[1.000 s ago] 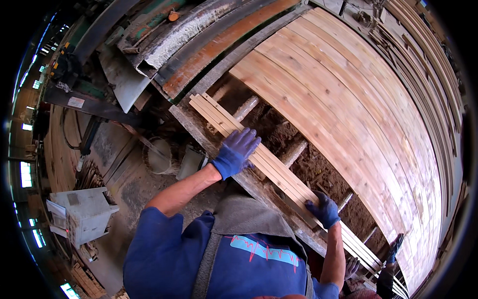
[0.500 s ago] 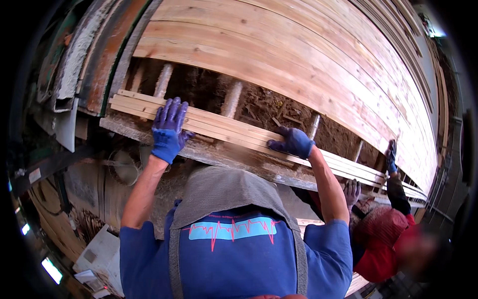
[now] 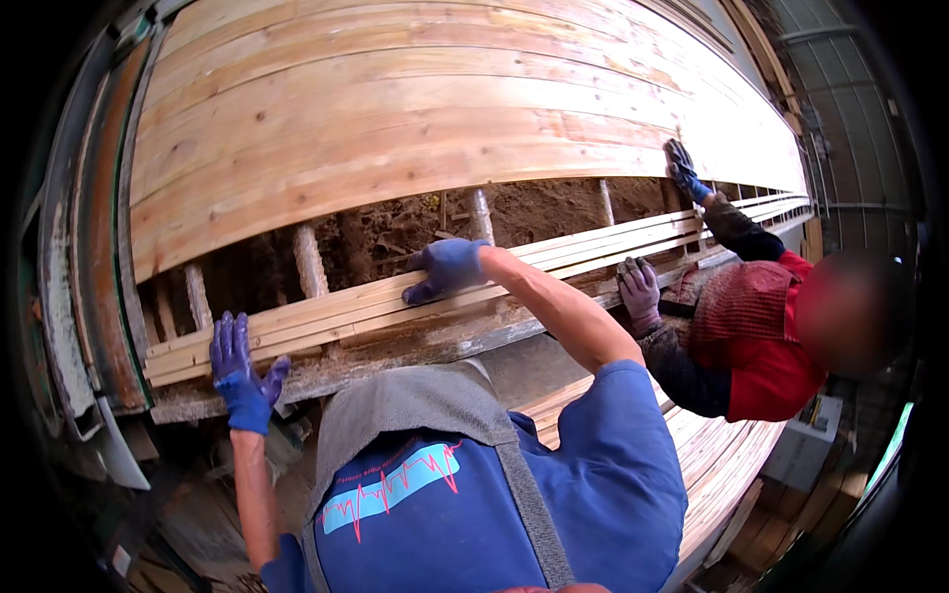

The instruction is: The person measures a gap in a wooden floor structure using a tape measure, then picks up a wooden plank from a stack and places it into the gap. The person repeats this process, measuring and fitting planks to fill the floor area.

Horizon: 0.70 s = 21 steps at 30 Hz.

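Note:
Several long, thin wooden strips (image 3: 346, 314) lie side by side along the near edge of the machine bed. My left hand (image 3: 242, 374), in a blue and purple glove, rests flat across their left end, fingers stretched out and thumb apart. Farther right, my right hand (image 3: 450, 269) is bent round the strips, its fingers at the far edge and the thumb toward me; its fingertips are partly hidden. Beyond a gap lies a broad panel of pale boards (image 3: 445, 119), with neither of my hands on it.
Metal rollers (image 3: 308, 262) cross the gap over brown wood debris. A co-worker in red stands at the right, one gloved hand (image 3: 684, 170) on the panel edge, the other (image 3: 641, 289) by the strips. Rusty steel rails (image 3: 104, 247) border the left. Stacked boards (image 3: 717, 445) lie behind.
The view has swung to the right, showing more of the co-worker. Both my hands stay on the strips, and the strips remain beside the gap.

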Motion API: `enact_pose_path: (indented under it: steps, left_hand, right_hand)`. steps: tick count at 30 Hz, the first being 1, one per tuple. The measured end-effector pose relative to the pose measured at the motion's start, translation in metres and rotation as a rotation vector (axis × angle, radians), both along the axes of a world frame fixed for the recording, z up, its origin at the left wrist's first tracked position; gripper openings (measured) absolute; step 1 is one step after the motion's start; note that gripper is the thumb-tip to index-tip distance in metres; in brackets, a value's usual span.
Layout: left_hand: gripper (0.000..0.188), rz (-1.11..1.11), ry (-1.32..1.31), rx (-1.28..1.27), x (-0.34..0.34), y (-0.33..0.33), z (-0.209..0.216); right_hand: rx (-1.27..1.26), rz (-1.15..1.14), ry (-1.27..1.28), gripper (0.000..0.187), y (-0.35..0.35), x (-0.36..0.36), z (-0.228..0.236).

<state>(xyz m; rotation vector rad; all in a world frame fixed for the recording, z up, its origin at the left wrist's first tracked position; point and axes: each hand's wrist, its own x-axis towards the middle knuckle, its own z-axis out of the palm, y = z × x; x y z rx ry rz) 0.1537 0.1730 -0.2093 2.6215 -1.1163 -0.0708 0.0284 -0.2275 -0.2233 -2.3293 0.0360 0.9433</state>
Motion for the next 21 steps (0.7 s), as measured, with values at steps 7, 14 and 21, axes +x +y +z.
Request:
enact_pose_path:
  steps: [7,14,21]
  left_hand:
    - [0.071,-0.139,-0.134,0.013,0.049,-0.017,-0.004]
    - [0.069,-0.232,-0.219,0.027,0.085,-0.038,-0.017]
    - [0.063,-0.303,0.002,0.044,0.106,-0.046,0.006]
  right_hand:
    - [0.100,-0.031,0.102,0.074,-0.028,0.038,-0.012]
    - [-0.076,0.002,0.065,0.054,-0.020,0.055,0.031]
    - [-0.119,-1.147,-0.920,0.028,-0.014,-0.062,0.038]
